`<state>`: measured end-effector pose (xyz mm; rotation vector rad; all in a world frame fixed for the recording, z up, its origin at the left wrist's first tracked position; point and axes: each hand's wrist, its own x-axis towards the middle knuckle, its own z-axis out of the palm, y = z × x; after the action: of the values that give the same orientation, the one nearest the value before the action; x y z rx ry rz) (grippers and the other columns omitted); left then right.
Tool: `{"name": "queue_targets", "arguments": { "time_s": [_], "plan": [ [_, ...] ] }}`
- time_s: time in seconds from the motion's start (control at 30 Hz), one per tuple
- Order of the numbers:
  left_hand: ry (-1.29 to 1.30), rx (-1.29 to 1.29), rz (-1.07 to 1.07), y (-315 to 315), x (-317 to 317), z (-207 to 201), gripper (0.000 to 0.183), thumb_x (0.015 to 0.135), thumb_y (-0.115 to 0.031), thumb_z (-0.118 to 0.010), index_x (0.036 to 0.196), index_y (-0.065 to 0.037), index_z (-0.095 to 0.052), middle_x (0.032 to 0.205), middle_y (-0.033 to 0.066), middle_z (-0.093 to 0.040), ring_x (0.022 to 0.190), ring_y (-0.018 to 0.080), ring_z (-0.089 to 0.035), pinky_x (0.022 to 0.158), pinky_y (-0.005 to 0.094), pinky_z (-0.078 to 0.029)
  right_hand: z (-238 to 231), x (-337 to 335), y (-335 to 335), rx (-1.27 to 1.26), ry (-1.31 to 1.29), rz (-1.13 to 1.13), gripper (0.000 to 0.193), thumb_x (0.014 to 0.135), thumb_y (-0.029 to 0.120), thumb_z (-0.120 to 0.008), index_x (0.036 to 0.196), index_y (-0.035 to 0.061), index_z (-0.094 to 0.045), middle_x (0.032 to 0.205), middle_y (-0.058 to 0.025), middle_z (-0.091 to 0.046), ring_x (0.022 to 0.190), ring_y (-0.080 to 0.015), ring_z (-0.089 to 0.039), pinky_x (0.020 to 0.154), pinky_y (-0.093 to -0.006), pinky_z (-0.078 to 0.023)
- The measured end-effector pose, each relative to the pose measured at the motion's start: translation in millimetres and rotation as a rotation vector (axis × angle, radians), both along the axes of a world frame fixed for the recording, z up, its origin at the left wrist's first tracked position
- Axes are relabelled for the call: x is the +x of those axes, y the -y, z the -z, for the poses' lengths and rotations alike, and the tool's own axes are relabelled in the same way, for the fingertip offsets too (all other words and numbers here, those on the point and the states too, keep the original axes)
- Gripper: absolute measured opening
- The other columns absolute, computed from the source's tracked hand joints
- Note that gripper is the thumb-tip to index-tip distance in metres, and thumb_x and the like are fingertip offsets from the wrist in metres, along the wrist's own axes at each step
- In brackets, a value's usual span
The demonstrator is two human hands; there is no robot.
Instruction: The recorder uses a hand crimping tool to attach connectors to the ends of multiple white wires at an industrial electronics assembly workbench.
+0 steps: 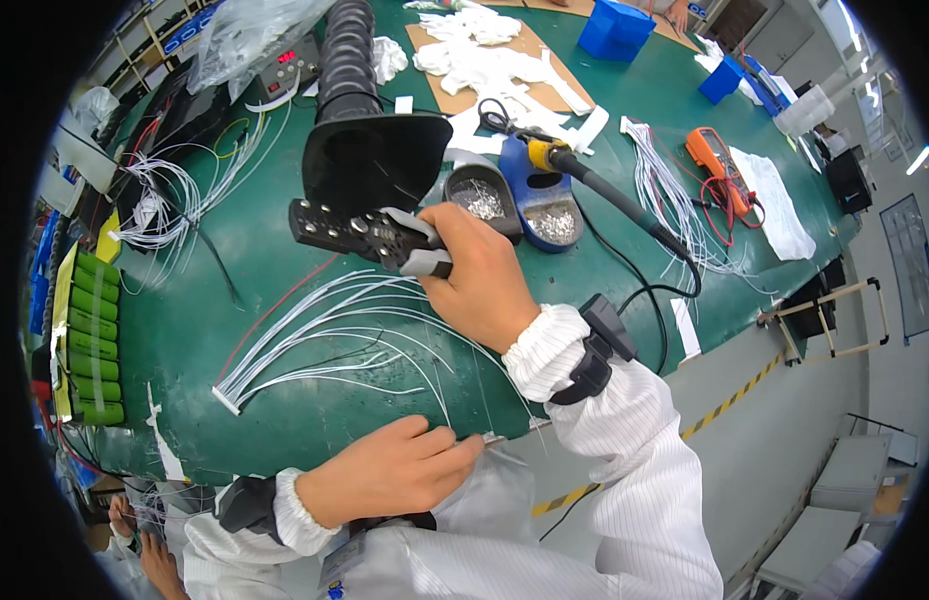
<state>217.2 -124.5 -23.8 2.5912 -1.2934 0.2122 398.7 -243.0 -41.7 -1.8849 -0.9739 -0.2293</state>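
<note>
In the head view, I observe the right hand (pixel 481 275), fingers closed around a wire stripper (pixel 369 235) above the worktop (pixel 184 350). A wire harness (pixel 259 365) lies toward the front edge. There, the left hand (pixel 394 472) has half-curled fingers; I cannot tell whether they grip.

The black-and-grey wire stripper (pixel 359 233) pointed leftward above the green surface (pixel 174 340); nearer, a mostly white wire harness (pixel 269 350) lay fanned rightward from its connector (pixel 226 401).
</note>
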Motion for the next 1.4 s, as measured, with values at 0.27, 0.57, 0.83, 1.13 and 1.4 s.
{"name": "queue_targets", "arguments": {
  "time_s": [0.27,0.57,0.83,1.13,1.4],
  "plan": [
    [-0.311,-0.762,-0.239,1,13,10,0.017,0.085,-0.007,-0.070,0.100,0.000,-0.072,0.097,0.0080,-0.069,0.089,0.0179,-0.065,0.072,0.0292,-0.050,-3,2,3,0.002,0.044,0.005,0.044,0.069,-0.001,-0.070,0.110,0.0019,-0.056,0.097,-0.0155,-0.062,0.094,-0.0405,-0.061,0.082,-0.0480,-0.048],
    [-0.718,-1.833,-0.653,-19,45,-8,0.019,0.101,-0.018,-0.063,0.110,-0.001,-0.066,0.084,0.0070,-0.067,0.060,0.0069,-0.046,0.053,0.0215,-0.038,-13,-16,2,-0.021,0.124,0.042,0.057,0.062,-0.008,-0.068,0.117,0.0048,-0.064,0.105,-0.0093,-0.065,0.101,-0.0335,-0.059,0.085,-0.0430,-0.047],
    [-0.601,-1.770,-0.710,-20,43,0,0.010,0.095,-0.002,-0.066,0.101,0.004,-0.071,0.089,0.0068,-0.070,0.076,0.0117,-0.064,0.067,0.0248,-0.050,-20,-18,0,-0.069,0.245,0.013,0.072,0.058,-0.014,-0.067,0.128,-0.0014,-0.059,0.117,-0.0175,-0.062,0.111,-0.0392,-0.060,0.092,-0.0461,-0.052],
    [-0.450,-1.798,-0.701,-24,39,12,0.019,0.089,0.010,-0.063,0.108,0.006,-0.066,0.102,0.0122,-0.072,0.086,0.0181,-0.068,0.075,0.0308,-0.056,-17,-18,-2,-0.105,0.361,0.058,0.063,0.066,-0.007,-0.076,0.127,-0.0039,-0.059,0.121,-0.0181,-0.062,0.113,-0.0382,-0.061,0.092,-0.0438,-0.053],
    [-0.401,-1.545,-0.856,-33,32,28,0.027,0.082,0.011,-0.064,0.108,0.003,-0.069,0.113,0.0127,-0.070,0.098,0.0227,-0.067,0.085,0.0343,-0.051,-18,-21,-3,-0.099,0.339,0.050,0.063,0.064,-0.008,-0.075,0.125,-0.0059,-0.059,0.121,-0.0181,-0.063,0.113,-0.0374,-0.061,0.093,-0.0429,-0.053]
  ]
}}
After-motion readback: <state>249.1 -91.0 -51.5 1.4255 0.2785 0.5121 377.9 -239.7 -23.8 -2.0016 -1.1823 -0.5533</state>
